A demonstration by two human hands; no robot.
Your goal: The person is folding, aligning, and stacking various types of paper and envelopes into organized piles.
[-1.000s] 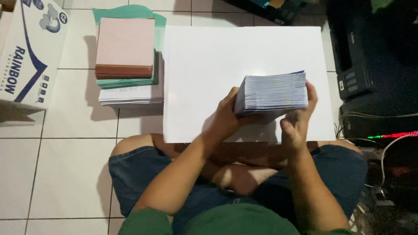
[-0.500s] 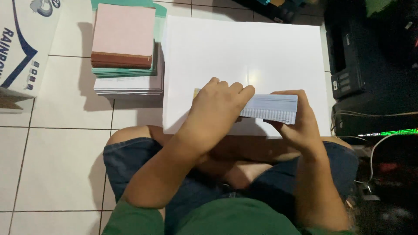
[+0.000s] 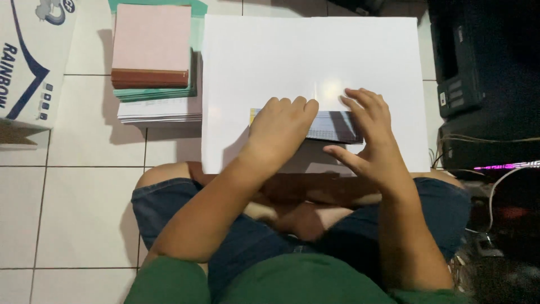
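While thick bluish-white paper stack (image 3: 334, 127) lies on big white sheet (image 3: 315, 67), we press left hand (image 3: 281, 132) flat, right hand (image 3: 368, 132) spread open, gripping nothing.

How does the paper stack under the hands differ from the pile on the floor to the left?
The stack under the hands is thin, bluish-grey, and lies on the big white sheet; the left hand presses on it and the right hand touches it. The floor pile is thicker, layered pink, brown, green and white, sits on the tiles, and is untouched. Both lie flat and squared.
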